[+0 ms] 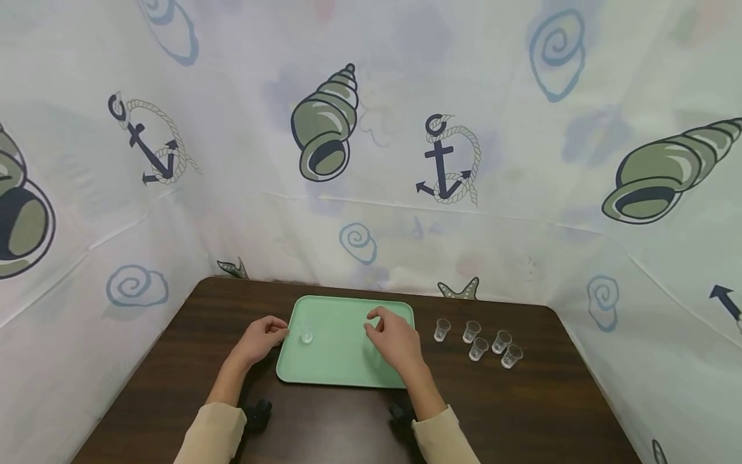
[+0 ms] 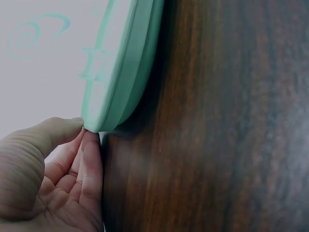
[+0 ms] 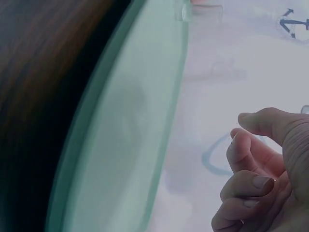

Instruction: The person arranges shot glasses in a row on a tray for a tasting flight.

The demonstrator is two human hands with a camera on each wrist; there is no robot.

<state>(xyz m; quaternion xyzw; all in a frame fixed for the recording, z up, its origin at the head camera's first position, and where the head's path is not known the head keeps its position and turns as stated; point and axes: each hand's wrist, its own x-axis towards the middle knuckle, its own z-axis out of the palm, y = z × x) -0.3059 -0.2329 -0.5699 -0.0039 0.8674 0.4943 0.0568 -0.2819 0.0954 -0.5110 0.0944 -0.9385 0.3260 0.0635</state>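
A light green rectangular tray (image 1: 348, 372) lies on the dark wooden table. At its left rim, my left hand (image 1: 265, 339) pinches the edge between thumb and fingertips; in the left wrist view, the thumb (image 2: 58, 130) meets the fingers right at the rim. One small clear cup (image 1: 306, 334) stands on the tray's left part, near that hand. Over the tray's right side hovers my right hand (image 1: 396, 341), with nothing in it. Its thumb and index finger are apart and the other fingers hang loosely curled, as the right wrist view shows.
Right of the tray, several small clear cups (image 1: 478, 348) stand in a loose group on the table (image 1: 556, 386). A pale cloth (image 1: 394, 251) printed with shells and anchors hangs behind the table and along both sides. Two dark objects (image 1: 257, 415) lie beside the forearms.
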